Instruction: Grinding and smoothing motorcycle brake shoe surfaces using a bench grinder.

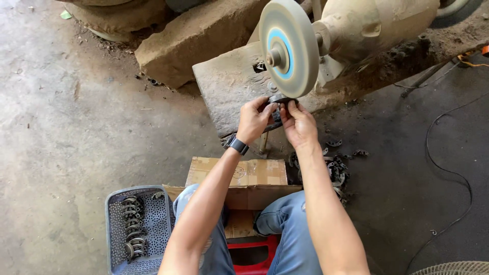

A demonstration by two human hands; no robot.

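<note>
Here, left hand [253, 120] and right hand [299, 124], two grips grasping one metal part [279, 100], press it against one grinding wheel [288, 48].

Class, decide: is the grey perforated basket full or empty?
Partly filled: the basket holds one row of curved metal parts; the rest shows bare perforated floor.

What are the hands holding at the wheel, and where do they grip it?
Both the left hand and right hand pinch a small dark metal part by its opposite ends, at the grinding wheel's lower edge.
</note>
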